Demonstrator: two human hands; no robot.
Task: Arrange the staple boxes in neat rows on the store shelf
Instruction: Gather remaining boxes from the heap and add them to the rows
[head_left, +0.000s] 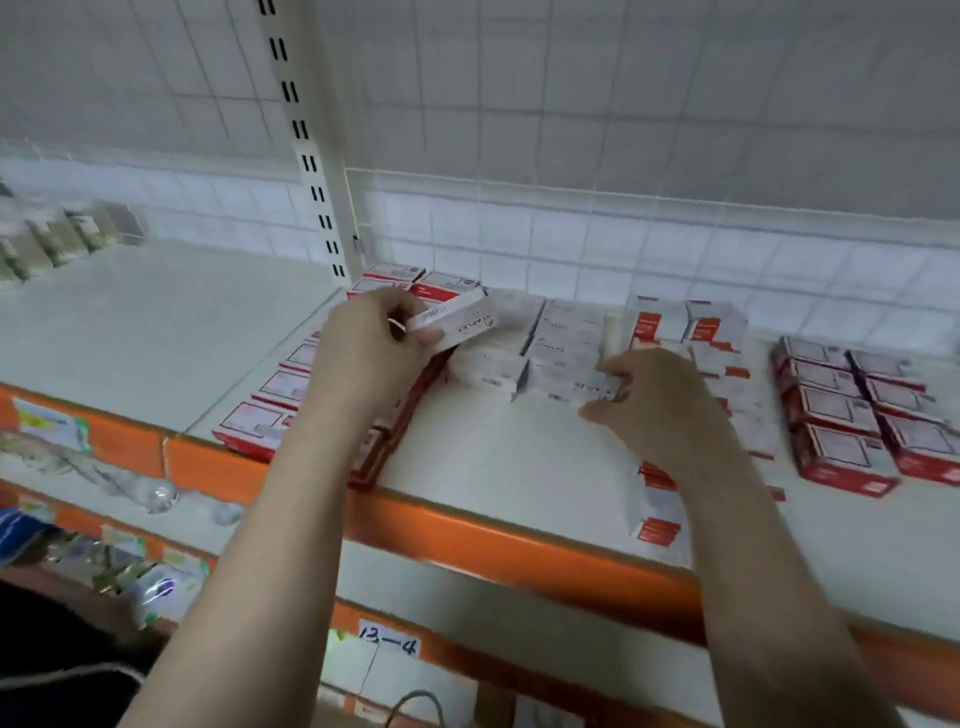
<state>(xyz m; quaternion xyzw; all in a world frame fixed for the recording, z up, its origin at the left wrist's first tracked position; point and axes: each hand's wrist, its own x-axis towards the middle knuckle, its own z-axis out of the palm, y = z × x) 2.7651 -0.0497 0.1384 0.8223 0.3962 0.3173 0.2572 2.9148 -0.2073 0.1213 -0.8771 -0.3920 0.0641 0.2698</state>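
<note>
The left hand (363, 348) holds a white staple box (457, 322) up. The right hand (654, 400) pinches another box (576, 387) lying on the shelf (493, 457).

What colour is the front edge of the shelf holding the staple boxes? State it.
Orange, seen in the head view: the shelf's metal front edge.

Staple boxes (841, 457) red and white; shelf (519, 478) white, orange front edge (498, 545).
</note>
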